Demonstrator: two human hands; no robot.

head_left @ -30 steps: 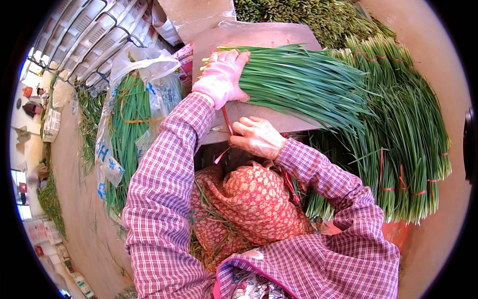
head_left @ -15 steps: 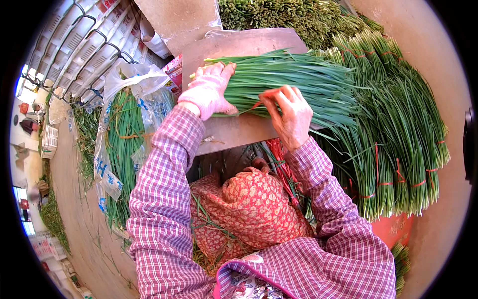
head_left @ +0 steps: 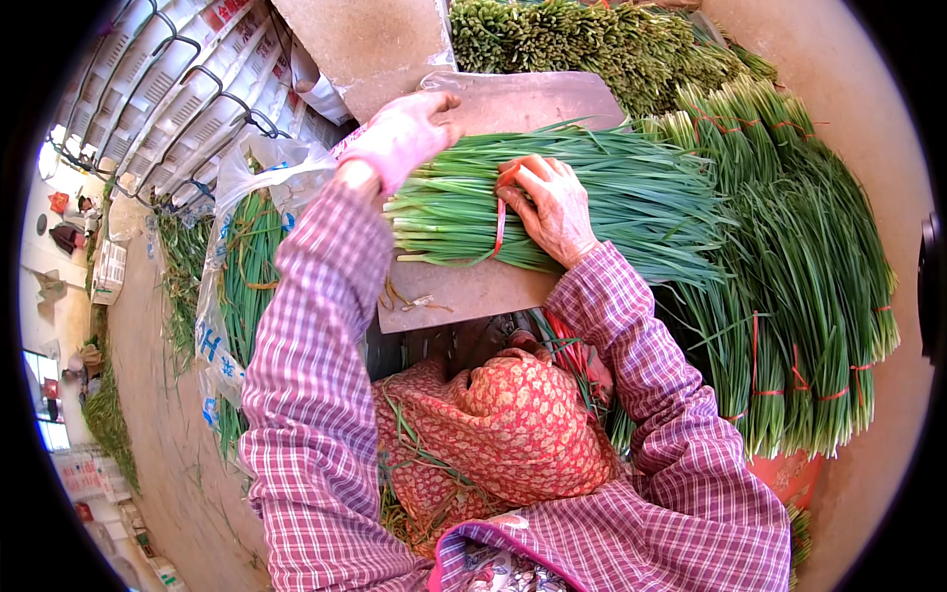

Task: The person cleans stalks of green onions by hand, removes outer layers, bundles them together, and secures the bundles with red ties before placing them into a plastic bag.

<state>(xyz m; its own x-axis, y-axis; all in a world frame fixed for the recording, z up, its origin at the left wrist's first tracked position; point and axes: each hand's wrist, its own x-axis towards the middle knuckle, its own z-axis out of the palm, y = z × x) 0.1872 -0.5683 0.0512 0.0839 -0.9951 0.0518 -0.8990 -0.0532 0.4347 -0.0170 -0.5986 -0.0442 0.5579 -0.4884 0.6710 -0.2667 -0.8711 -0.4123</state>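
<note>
I see my left hand (head_left: 404,133), in a pink glove, lying on the pale root end of a bunch of chives (head_left: 552,202), fingers spread flat and pressing down rather than clenched. My right hand (head_left: 554,209), bare, sits just to the right of it on the same bunch, fingers curled over the stalks and pinching a red band (head_left: 499,225) that runs across the bunch and hangs over its near edge. So the right hand is grasping the band against the chives; the left is released but bearing on them.

The bunch lies crosswise on a board (head_left: 464,296) directly under both hands, white ends to the left of the left hand, green tips fanning out past the right hand. A few loose scraps lie on the board nearer me than the hands.

Right of the right hand, a stack of tied bunches (head_left: 789,296) with red bands rests well apart. Beyond the hands lies a heap of darker greens (head_left: 592,39). Left of the left hand, a plastic bag (head_left: 232,286) holds more greens. A red patterned cloth (head_left: 503,424) covers my lap below the board.
</note>
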